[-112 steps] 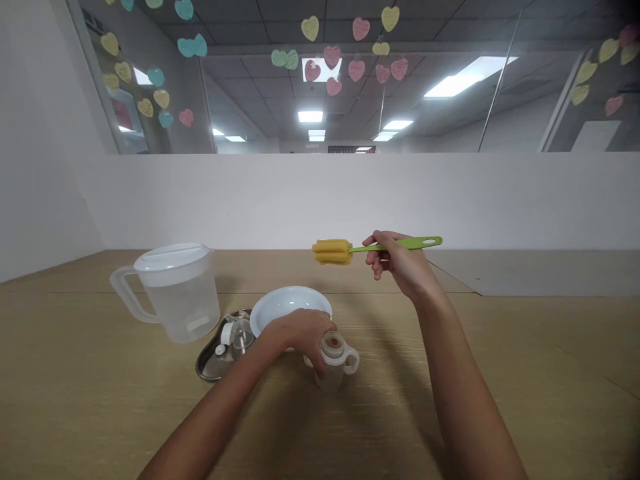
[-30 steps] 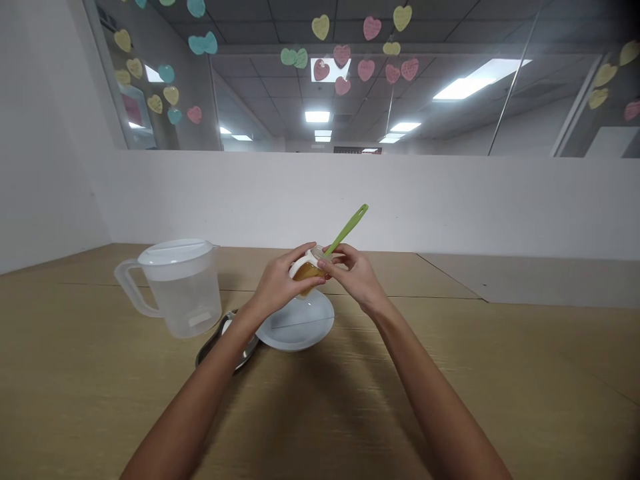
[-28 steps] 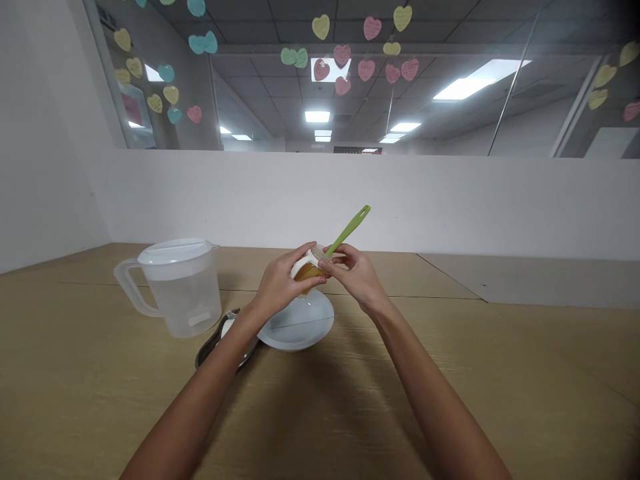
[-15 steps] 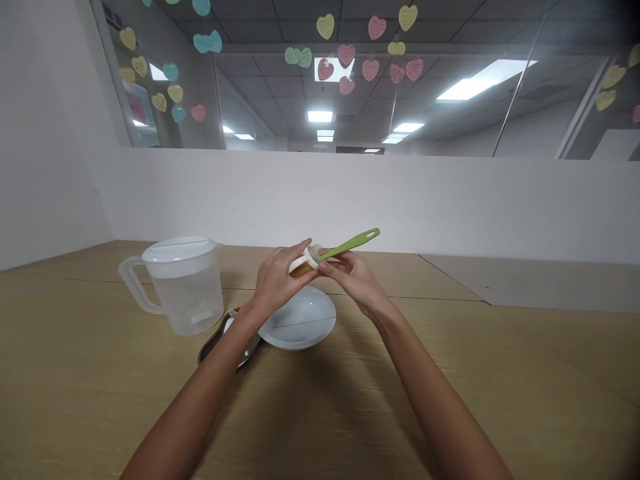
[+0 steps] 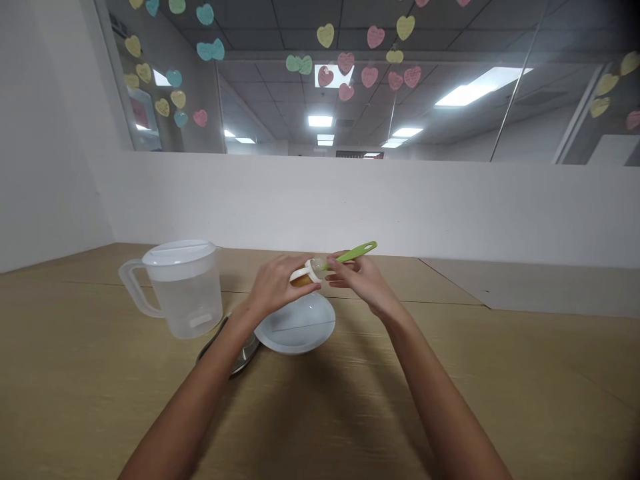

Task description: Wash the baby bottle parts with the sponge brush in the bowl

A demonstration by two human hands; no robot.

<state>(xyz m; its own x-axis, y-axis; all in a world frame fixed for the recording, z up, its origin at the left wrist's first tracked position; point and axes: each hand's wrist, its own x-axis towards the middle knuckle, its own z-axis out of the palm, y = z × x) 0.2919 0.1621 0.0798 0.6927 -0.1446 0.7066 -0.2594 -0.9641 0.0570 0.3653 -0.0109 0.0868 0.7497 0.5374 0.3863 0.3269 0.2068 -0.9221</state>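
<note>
My left hand (image 5: 277,287) is closed around a small baby bottle (image 5: 301,280) with an amber body and a white handled collar. It lies tilted on its side, its clear top (image 5: 318,268) pointing right. Between the thumb and fingers of my right hand (image 5: 361,280) is a slim green-handled utensil (image 5: 357,252) with a hole in its end. Its other end meets the clear top; whether it goes inside I cannot tell. Both hands are held above a white bowl (image 5: 297,330) on the table.
A lidded clear plastic pitcher (image 5: 187,293) stands at the left, handle outward. Partly behind my left forearm lies a metal tray (image 5: 245,357). A white wall (image 5: 350,207) rises behind the wooden table (image 5: 450,373), with a window above bearing heart-shaped notes (image 5: 375,37).
The bottle has come down slightly and turned more level. My right-hand fingers have drawn back from the bottle and sit on the green handle, which has dipped a little.
</note>
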